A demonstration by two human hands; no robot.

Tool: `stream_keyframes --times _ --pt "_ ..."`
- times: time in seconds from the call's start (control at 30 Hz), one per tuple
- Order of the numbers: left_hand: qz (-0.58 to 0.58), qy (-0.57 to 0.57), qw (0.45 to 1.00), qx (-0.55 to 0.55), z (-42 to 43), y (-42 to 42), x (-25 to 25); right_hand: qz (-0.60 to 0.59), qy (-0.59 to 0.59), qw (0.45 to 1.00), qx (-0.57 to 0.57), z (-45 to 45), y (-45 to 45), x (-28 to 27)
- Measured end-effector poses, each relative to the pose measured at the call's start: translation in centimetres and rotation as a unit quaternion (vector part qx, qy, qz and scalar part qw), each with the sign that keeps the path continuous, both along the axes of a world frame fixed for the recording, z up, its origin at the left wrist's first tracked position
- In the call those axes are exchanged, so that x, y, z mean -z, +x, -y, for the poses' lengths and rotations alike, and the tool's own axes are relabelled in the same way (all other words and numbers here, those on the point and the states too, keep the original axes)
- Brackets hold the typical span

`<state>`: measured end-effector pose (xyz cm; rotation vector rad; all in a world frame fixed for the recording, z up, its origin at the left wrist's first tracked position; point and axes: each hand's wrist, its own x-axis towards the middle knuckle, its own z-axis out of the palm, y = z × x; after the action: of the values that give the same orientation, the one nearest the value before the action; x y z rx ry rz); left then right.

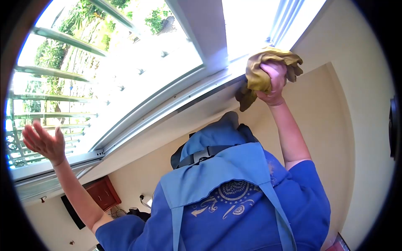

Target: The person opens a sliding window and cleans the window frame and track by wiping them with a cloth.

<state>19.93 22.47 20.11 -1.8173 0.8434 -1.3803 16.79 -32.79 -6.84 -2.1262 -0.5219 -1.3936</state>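
My right hand (275, 79) is wrapped round a crumpled yellow-brown cloth (258, 77). It holds the cloth at the right end of the white window frame (213, 77), where the frame meets the wall. Part of the cloth hangs below the hand and hides that stretch of the frame. My left hand (45, 142) is raised at the far left with its fingers apart and nothing in it. Behind it show the window pane (138, 90) and the bars outside; whether it touches the glass I cannot tell.
Outside the window are metal bars (69, 39) and green plants (155, 21). A sill edge with a sliding track (178, 100) runs below the pane. A blue apron (217, 163) covers my front. A red-brown wooden cabinet (102, 193) stands at lower left; a beige wall (368, 79) is at right.
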Motion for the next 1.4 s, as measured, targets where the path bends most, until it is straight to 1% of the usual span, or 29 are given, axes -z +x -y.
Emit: stream_keyframes --times 0.07,0.1,0.13,0.17,0.2,0.27,0.33,0.4,0.47,0.5,0.53,0.57,0.6,0.67,0.7,0.73,0.8,0.87,0.97,1.0,1.03,1.07,1.1,1.13,1.2,1.3,1.4 --pt "-0.009 -0.042 0.999 -0.02 -0.8 -1.7 0.5 -0.006 0.025 1.0 -0.008 -0.3 0.1 0.1" --pt "-0.001 -0.076 0.996 -0.048 -0.4 -2.9 1.1 -0.006 0.03 0.999 -0.022 -0.3 0.1 -0.3" --pt "0.005 -0.112 0.991 -0.077 0.8 -4.0 1.7 -0.008 0.033 0.999 -0.015 -0.3 0.2 -0.3" --pt "0.013 -0.114 0.991 -0.064 2.8 -4.7 2.1 0.003 0.021 1.0 -0.003 -0.3 0.5 -0.3" --pt "0.013 -0.123 0.992 -0.039 4.4 -4.8 2.8 0.014 0.006 1.0 0.009 -0.3 0.8 -0.3" --pt "-0.032 -0.116 0.988 0.097 10.0 -3.6 4.0 0.018 -0.008 0.999 0.032 -0.3 1.1 0.1" --pt "-0.112 -0.103 0.972 0.181 16.2 -2.3 5.2 0.003 -0.021 0.999 0.024 -0.3 0.8 -0.1" --pt "-0.188 -0.075 0.968 0.146 20.7 -1.6 6.4 -0.001 -0.032 0.999 0.018 0.0 0.6 -0.2" --pt "-0.218 -0.048 0.973 0.052 22.6 0.0 7.1 0.025 -0.044 0.998 0.032 0.0 0.9 -0.2" --pt "-0.18 -0.022 0.983 -0.013 21.8 0.5 7.5 0.026 -0.048 0.998 0.04 0.1 0.9 -0.1" --pt "-0.162 -0.009 0.987 -0.009 20.9 0.8 7.9 0.023 -0.051 0.997 0.048 0.1 0.9 0.4" --pt "-0.181 -0.008 0.983 -0.018 19.8 0.6 7.8 0.039 -0.036 0.998 0.043 0.5 1.6 1.5" --pt "-0.2 -0.007 0.979 -0.027 19.0 0.4 7.5 0.037 -0.049 0.997 0.043 0.4 1.4 1.0" --pt "-0.154 0.009 0.988 -0.015 18.6 0.1 7.1 0.061 -0.079 0.993 0.063 0.5 2.0 1.6" --pt "-0.147 0.016 0.989 -0.024 18.1 0.0 7.2 0.118 -0.027 0.99 0.067 -0.7 2.4 0.5" --pt "-0.14 0.021 0.989 -0.031 17.3 0.0 7.3 0.113 -0.027 0.991 0.063 -0.7 2.1 0.7" --pt "-0.118 0.027 0.991 -0.052 15.9 -0.2 7.5 0.055 -0.046 0.996 0.05 0.2 1.5 1.0" --pt "-0.112 0.023 0.992 -0.057 14.5 -0.5 7.8 0.036 -0.059 0.996 0.049 0.3 1.2 1.0" --pt "-0.115 0.006 0.988 -0.103 12.1 -0.9 8.2 0.059 -0.07 0.995 0.031 0.2 1.6 1.0" --pt "-0.117 0.005 0.986 -0.121 11.1 -1.1 8.2 0.056 -0.071 0.996 0.027 1.9 2.2 2.0" --pt "-0.114 0.01 0.984 -0.135 10.3 -1.3 8.3 0.096 -0.144 0.985 0.017 3.3 3.2 1.8" --pt "-0.108 0.004 0.986 -0.13 9.7 -1.4 8.5 0.074 -0.115 0.99 0.031 2.8 2.4 2.9" --pt "-0.1 -0.006 0.983 -0.155 8.8 -1.8 8.9 0.052 -0.085 0.994 0.045 0.8 1.7 2.2" --pt "-0.091 -0.017 0.979 -0.179 7.8 -2.0 9.2 0.047 -0.084 0.994 0.052 0.7 1.6 2.2" --pt "-0.082 -0.023 0.98 -0.177 6.4 -2.2 9.3 0.046 -0.081 0.994 0.061 0.5 1.6 2.3" --pt "-0.056 -0.048 0.971 -0.228 4.3 -2.8 10.0 0.048 -0.085 0.994 0.053 0.8 1.5 2.7" --pt "-0.037 -0.04 0.975 -0.216 2.2 -2.7 10.0 0.049 -0.088 0.993 0.063 1.0 1.8 2.6"
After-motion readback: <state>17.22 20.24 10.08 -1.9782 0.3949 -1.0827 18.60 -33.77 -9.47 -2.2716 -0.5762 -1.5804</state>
